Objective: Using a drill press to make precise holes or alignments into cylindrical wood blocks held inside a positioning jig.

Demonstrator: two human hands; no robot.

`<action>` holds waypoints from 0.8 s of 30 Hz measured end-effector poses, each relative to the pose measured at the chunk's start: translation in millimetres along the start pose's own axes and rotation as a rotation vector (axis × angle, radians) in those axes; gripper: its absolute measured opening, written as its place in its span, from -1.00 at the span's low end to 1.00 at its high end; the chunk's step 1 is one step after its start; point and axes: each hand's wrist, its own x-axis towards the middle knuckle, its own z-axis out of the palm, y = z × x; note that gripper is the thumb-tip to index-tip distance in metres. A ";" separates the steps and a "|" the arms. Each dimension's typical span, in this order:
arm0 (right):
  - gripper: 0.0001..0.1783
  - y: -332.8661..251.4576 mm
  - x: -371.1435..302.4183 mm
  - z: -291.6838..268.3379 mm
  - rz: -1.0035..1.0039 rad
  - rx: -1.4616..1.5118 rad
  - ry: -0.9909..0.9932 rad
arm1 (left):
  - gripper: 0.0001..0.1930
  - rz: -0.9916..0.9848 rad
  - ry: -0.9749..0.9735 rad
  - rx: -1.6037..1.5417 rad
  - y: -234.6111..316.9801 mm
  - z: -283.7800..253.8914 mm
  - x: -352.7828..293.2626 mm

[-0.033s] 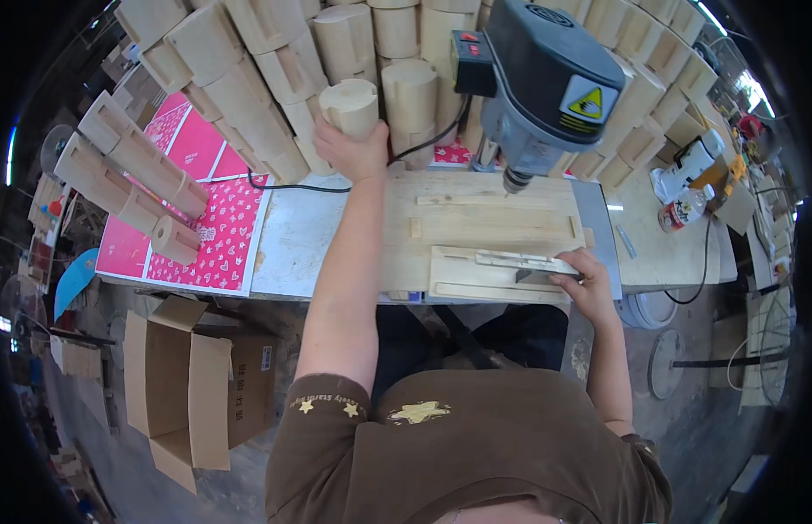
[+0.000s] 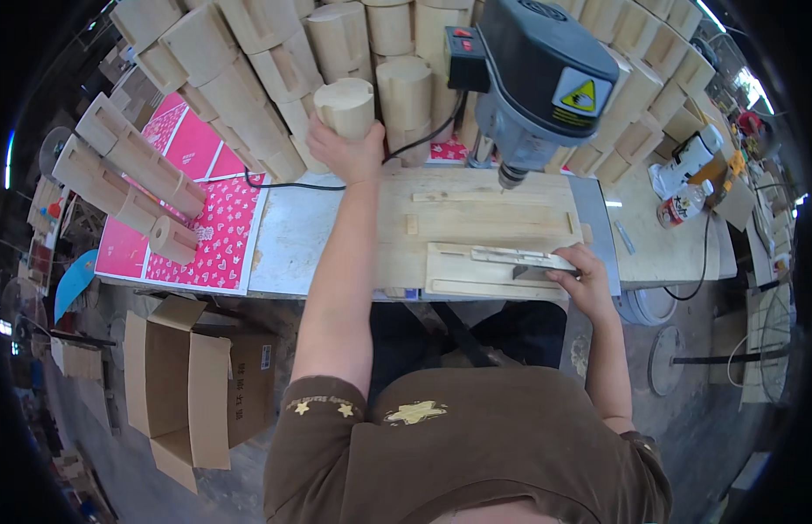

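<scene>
At the foot of the stacked wood, my left hand [image 2: 349,150] is wrapped round a pale wooden cylinder [image 2: 345,99] that has a notch in its side. My right hand [image 2: 585,272] pinches the right end of a narrow pale strip [image 2: 521,258], with a small metal-looking plate under it. That strip lies over a wooden board [image 2: 458,272] at the bench's front edge. A larger wooden base with raised battens [image 2: 480,229] sits behind it. Above this base hangs the chuck [image 2: 511,176] of a drill press [image 2: 545,79].
Tall stacks of notched wooden cylinders [image 2: 248,96] line the back. More cylinders [image 2: 117,188] lie on a pink patterned sheet [image 2: 222,236] at left. A black cable [image 2: 406,150] crosses the bench. An open cardboard box [image 2: 209,384] stands on the floor; a bottle [image 2: 685,205] is at right.
</scene>
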 end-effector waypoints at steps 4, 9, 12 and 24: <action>-0.71 4.2 2.4 -2.3 -0.008 0.019 -0.044 | -0.14 0.247 -0.258 -0.121 25.8 -67.7 -6.3; -0.71 17.6 12.3 -6.4 -0.029 0.052 -0.081 | -0.26 0.515 -0.758 -0.016 66.7 -140.1 -11.0; -0.72 21.0 16.1 -8.1 -0.005 0.070 -0.108 | -0.31 0.587 -1.068 0.084 81.8 -162.0 -25.8; -0.73 27.0 23.8 -14.1 -0.036 0.109 -0.189 | -0.28 0.637 -1.343 0.344 101.3 -154.3 -72.0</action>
